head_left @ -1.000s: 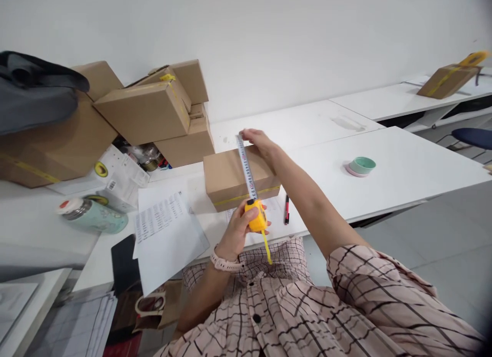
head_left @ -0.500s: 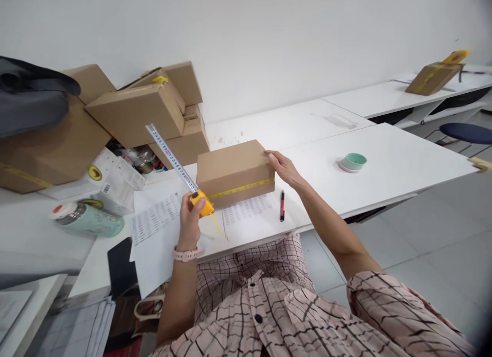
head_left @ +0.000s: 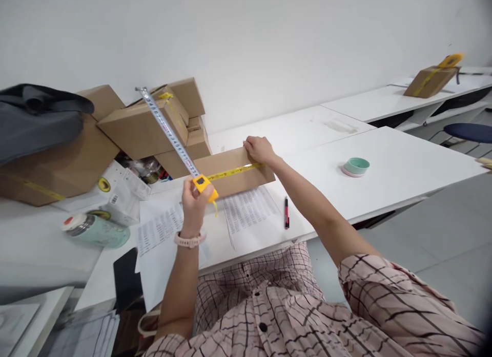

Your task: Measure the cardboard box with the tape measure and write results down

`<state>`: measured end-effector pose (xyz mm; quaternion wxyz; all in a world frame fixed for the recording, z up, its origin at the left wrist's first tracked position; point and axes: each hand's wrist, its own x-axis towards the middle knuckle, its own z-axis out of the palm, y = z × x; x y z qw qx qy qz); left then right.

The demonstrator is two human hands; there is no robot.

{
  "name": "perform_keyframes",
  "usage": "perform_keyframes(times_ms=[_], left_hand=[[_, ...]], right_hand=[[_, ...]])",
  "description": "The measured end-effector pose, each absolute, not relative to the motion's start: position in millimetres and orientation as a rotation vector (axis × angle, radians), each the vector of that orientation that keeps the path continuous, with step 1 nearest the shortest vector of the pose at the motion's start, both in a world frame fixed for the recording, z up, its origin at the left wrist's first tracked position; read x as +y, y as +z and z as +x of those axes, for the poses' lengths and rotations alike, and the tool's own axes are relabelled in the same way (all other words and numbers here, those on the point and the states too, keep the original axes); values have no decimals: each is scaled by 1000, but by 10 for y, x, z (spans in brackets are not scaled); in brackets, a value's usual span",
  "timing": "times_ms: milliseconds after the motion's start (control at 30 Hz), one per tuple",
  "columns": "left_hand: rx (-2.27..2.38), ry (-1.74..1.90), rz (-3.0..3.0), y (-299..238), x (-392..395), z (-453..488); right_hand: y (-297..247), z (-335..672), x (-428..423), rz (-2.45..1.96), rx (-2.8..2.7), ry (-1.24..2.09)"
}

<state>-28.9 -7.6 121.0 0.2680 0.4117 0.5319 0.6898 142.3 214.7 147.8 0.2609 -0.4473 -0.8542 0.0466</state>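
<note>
My left hand [head_left: 194, 203] is closed round a yellow tape measure [head_left: 205, 186]. Its blade [head_left: 166, 127] sticks out up and to the left, over the stacked boxes. A brown cardboard box [head_left: 236, 174] with a yellow tape strip along its top lies on the white table [head_left: 384, 177], just right of the tape measure. My right hand [head_left: 260, 149] rests on the box's far right top edge with fingers curled over it. Printed sheets [head_left: 249, 211] lie under and in front of the box.
A red and black pen [head_left: 286, 219] lies right of the sheets. A mint bowl [head_left: 356, 166] sits further right. Stacked cardboard boxes [head_left: 146, 124], a grey bag [head_left: 38, 119], a white carton [head_left: 123, 185] and a mint bottle [head_left: 96, 230] crowd the left. Another box [head_left: 430, 80] is on the far table.
The box has been turned so its taped face is now on top. My right hand moved from its right side to its far top edge. The tape blade swung away to the left.
</note>
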Motion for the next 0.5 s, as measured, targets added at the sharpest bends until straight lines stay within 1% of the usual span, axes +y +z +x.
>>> perform_keyframes(times_ms=[100, 200, 333, 500], left_hand=[[1330, 1640, 1173, 989, -232, 87], [1240, 1472, 1104, 690, -316, 407], [1187, 1376, 1020, 375, -333, 578], [1194, 1306, 1021, 199, -365, 583]], right_hand=[[1494, 1315, 2169, -1282, -2318, 87], [1502, 1271, 2187, -1287, -2357, 39], [1510, 1256, 2211, -1242, -2395, 38], [1486, 1216, 2249, -1253, -2340, 84]])
